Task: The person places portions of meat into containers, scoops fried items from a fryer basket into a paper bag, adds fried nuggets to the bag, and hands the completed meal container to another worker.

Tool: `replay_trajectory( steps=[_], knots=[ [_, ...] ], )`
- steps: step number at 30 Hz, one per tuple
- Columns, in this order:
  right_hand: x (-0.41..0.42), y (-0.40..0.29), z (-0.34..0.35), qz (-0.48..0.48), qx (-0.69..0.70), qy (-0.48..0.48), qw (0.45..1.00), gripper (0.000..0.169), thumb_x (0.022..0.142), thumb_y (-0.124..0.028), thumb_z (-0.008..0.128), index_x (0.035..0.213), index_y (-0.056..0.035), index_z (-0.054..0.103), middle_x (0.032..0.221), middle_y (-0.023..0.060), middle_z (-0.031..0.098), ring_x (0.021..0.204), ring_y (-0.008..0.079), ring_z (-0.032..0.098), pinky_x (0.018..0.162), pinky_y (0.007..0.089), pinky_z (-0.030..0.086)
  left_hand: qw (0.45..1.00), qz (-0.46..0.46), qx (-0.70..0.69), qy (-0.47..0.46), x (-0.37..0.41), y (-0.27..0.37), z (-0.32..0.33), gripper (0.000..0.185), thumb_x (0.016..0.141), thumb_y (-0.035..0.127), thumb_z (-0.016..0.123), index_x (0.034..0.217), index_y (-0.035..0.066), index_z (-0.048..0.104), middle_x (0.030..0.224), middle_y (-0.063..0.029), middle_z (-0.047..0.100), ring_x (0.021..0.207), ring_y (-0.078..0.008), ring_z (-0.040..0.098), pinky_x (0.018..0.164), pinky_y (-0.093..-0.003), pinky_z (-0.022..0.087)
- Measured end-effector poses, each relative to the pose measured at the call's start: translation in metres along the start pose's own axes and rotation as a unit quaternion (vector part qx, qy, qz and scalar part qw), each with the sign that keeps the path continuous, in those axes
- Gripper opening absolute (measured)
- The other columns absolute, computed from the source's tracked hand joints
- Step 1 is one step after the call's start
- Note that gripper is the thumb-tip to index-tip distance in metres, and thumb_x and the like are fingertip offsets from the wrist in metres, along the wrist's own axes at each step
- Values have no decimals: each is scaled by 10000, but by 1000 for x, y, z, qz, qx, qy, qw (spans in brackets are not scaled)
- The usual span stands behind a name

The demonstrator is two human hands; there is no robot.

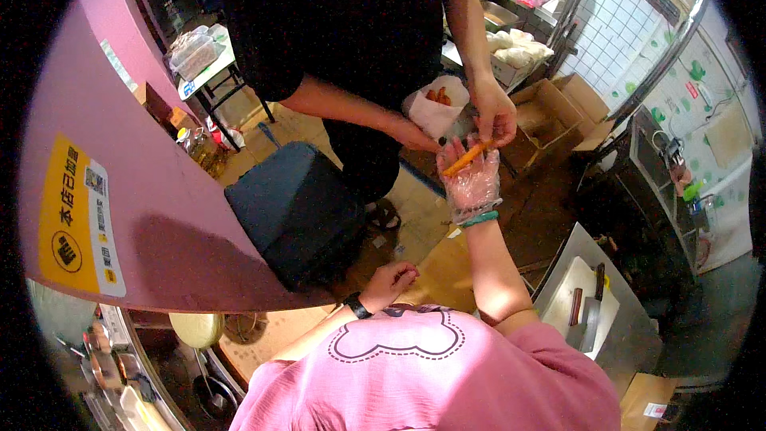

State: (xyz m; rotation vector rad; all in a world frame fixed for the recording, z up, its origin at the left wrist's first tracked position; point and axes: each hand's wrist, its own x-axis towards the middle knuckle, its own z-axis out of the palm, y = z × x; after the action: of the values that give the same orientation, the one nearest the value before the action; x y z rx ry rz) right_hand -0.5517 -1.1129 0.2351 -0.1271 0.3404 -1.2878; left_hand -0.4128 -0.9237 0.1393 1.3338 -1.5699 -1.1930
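Observation:
My right hand (473,182), in a clear plastic glove with a teal band at the wrist, reaches forward with the palm up. An orange-brown stick-shaped piece of food (465,159) lies across its fingers; a co-worker's hand (495,114) touches the far end. The co-worker's other hand (419,134) is beside a white paper bag (438,120) with fried-looking pieces (438,96) inside. My left hand (392,284), bare and with a dark band at the wrist, is held near my body with curled fingers; nothing shows in it.
The co-worker in black stands opposite. A dark covered object (299,209) stands at the left beside a pink partition (197,251). An open cardboard box (547,120) is at the right. Knives (589,317) lie on a white cutting board (568,287) on a metal counter (634,317).

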Motion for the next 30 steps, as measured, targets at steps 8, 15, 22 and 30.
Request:
replay_trajectory(
  steps=[8, 15, 22, 30],
  knots=[
    [-24, 35, -41, 84, -90, -74, 990, 240, 895, -292, 458, 1000, -92, 540, 835, 34, 541, 786, 173, 507, 721, 320, 437, 989, 8, -49, 138, -16, -4, -1, 250, 853, 170, 530, 1044, 10, 544, 865, -109, 597, 742, -160, 557, 663, -279, 450],
    [-105, 96, -78, 251, -334, -150, 896, 311, 872, -323, 500, 1007, -44, 529, 847, 56, 587, 760, 183, 558, 656, 285, 464, 983, -22, -57, 173, -52, -18, -13, 294, 849, 250, 527, 1053, 39, 522, 952, -128, 589, 887, -229, 552, 797, -346, 432],
    [-134, 119, -53, 288, -550, -363, 695, 332, 888, -299, 484, 1055, -12, 487, 842, 70, 551, 709, 166, 509, 672, 304, 420, 993, 27, 31, 108, -117, -16, -46, 348, 882, 351, 489, 1071, 64, 548, 910, -119, 627, 795, -197, 604, 724, -302, 471],
    [-194, 229, -50, 498, -504, -289, 644, 165, 879, -62, 468, 1032, 0, 476, 822, 62, 551, 673, 118, 527, 620, 213, 438, 908, -83, -410, 10, -214, -77, -86, 214, 854, 196, 553, 994, 35, 530, 818, -75, 607, 738, -144, 566, 667, -289, 452]
  ],
)
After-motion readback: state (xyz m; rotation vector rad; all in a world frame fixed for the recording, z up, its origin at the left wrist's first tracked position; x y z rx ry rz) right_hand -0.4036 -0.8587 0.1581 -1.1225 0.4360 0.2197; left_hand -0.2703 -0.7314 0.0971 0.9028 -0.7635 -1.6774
